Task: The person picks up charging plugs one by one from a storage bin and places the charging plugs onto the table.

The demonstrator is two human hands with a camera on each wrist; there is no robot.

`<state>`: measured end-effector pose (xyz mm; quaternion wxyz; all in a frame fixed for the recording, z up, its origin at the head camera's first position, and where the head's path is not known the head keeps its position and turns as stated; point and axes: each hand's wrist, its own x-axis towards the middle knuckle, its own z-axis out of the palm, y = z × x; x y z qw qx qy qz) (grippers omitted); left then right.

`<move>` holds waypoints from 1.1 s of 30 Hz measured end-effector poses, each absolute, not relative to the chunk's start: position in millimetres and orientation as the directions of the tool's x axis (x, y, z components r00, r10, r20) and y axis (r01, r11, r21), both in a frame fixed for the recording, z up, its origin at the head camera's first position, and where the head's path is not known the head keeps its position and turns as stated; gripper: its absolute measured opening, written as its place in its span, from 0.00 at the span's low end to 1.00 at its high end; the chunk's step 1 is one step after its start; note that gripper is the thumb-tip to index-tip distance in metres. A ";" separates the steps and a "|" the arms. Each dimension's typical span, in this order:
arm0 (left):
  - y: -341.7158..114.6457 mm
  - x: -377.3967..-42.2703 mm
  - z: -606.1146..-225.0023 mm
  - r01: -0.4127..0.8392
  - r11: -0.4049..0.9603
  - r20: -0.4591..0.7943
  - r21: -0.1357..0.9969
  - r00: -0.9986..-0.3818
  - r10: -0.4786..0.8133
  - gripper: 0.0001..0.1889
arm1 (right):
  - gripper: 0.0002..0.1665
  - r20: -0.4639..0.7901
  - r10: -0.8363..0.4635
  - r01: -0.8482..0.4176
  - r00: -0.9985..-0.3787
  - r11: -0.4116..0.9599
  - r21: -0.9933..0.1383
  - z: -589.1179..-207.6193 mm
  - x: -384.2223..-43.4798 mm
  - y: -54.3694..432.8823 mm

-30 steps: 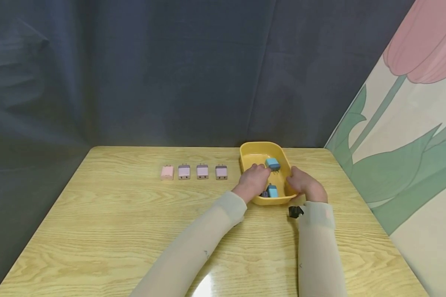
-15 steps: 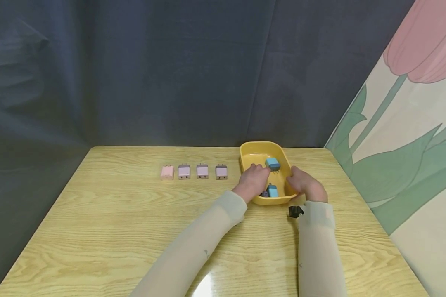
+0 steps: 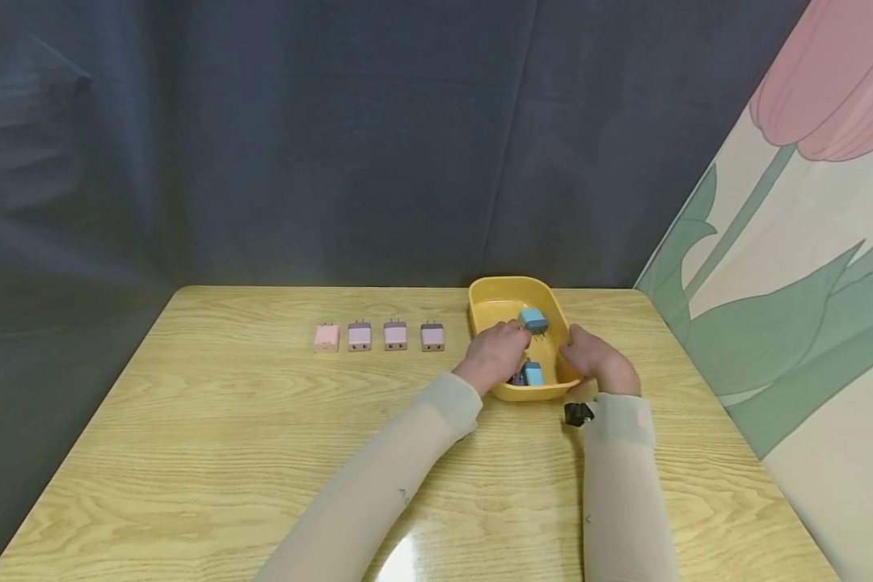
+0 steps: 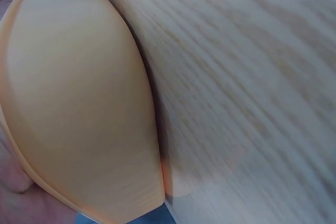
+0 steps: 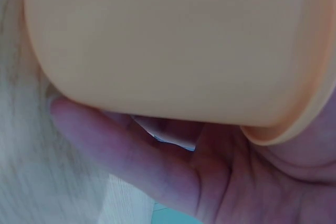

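Note:
A yellow plastic bin (image 3: 493,312) stands at the back right of the table with several plug chargers inside. My left hand (image 3: 496,352) reaches over its left wall, the fingertips down in the bin and hidden; I cannot tell what they hold. On the opposite side, my right hand (image 3: 600,361) grips the bin's rim and wall, the thumb along the outside in the right wrist view. A light blue charger (image 3: 533,318) lies beyond the left fingers. Another light blue charger (image 3: 533,374) and a dark purple one (image 3: 516,378) lie at the near end.
Left of the bin, a pink charger (image 3: 326,339) and three lilac chargers (image 3: 396,335) form a row on the wooden table (image 3: 262,453), prongs facing away. A dark curtain (image 3: 335,145) hangs behind. A wall with painted tulips (image 3: 786,323) borders the right.

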<state>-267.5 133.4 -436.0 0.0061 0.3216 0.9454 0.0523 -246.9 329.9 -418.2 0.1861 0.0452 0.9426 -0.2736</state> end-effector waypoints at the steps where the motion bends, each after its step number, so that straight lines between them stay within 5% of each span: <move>1: 133.5 -267.6 -435.9 0.607 0.788 0.022 0.105 -0.793 0.608 0.15 | 0.30 -0.376 -0.018 0.186 -0.927 0.846 -0.500 -418.4 -247.1 330.0; 19: 136.0 -265.2 -439.1 0.556 0.830 0.065 -0.047 -0.827 0.558 0.18 | 0.29 -0.373 -0.014 0.185 -0.928 0.852 -0.490 -418.2 -246.7 330.9; 33: 137.9 -267.5 -439.1 0.574 0.818 0.049 0.046 -0.819 0.572 0.13 | 0.30 -0.386 -0.018 0.197 -0.923 0.837 -0.511 -416.7 -246.4 331.1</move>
